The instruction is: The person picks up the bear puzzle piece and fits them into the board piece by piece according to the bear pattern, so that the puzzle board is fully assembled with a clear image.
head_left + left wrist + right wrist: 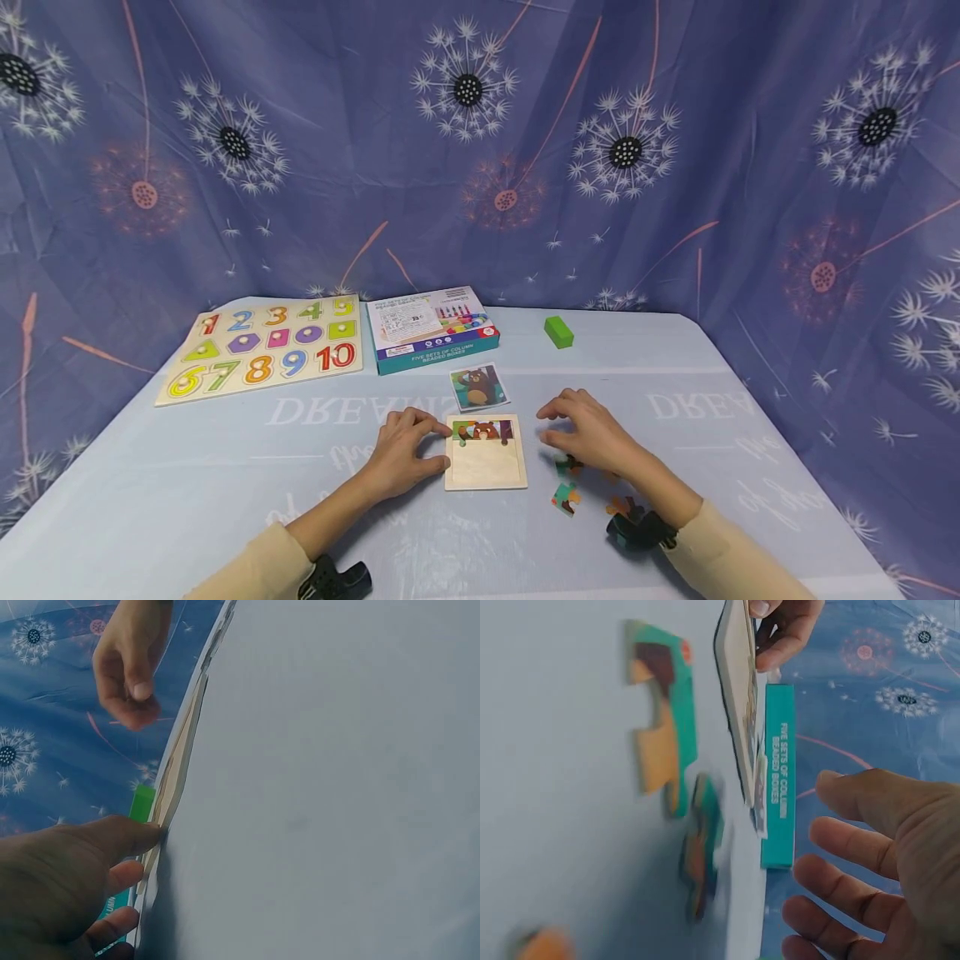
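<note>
A square wooden puzzle tray (pixel 486 467) lies at the middle of the table, its top row filled with pieces showing a bear's head (pixel 483 430). Along its left edge my left hand (pixel 405 454) rests, index finger and thumb spread and touching the rim. My right hand (pixel 588 429) hovers to the right of the tray, fingers apart and holding nothing, as the right wrist view also shows. Loose jigsaw pieces lie below that hand, among them a green and orange one (pixel 566 499) and another (pixel 705 825) partly in shadow. Just behind the tray is a bear picture card (pixel 478 387).
A number puzzle board (pixel 255 350) lies at the back left. Beside it stands a teal-sided box of beaded columns (pixel 435 329), and a green block (pixel 558 332) sits at the back right. A dandelion-print curtain (pixel 480 150) hangs behind the table.
</note>
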A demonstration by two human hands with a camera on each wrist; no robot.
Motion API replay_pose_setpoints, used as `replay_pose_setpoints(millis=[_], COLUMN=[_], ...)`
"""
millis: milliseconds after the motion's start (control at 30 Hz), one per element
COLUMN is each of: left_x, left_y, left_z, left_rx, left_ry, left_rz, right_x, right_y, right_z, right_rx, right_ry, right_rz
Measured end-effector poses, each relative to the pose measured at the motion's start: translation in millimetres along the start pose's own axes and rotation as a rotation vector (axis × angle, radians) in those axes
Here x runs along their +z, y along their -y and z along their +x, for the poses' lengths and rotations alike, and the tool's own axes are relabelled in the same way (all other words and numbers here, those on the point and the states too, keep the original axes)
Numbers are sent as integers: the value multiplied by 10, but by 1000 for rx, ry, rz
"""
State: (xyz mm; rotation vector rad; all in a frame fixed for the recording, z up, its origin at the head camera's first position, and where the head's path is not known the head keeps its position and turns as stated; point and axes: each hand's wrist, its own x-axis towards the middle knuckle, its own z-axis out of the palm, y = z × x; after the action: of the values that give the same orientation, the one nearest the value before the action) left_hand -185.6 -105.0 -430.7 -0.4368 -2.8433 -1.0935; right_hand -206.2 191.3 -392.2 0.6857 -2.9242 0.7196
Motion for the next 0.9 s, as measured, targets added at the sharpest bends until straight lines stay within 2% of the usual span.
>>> replay_pose_setpoints(millis=[167, 433, 700, 900], left_x=[1, 2, 1, 5], left_y=[2, 8, 13, 20], left_z=[-1, 0, 5, 2], left_rx=[1, -1, -9, -6], left_ry=[0, 1, 2, 4], left_rz=[1, 0, 2, 1], right_x=[-30, -27, -27, 25], right_y=[-110, -293, -333, -355], right_z=[-171, -389, -482, -517], right_rx=[15, -9, -1, -16], right_ry=[-7, 8, 63, 26], right_rz=[-22, -72, -71, -61])
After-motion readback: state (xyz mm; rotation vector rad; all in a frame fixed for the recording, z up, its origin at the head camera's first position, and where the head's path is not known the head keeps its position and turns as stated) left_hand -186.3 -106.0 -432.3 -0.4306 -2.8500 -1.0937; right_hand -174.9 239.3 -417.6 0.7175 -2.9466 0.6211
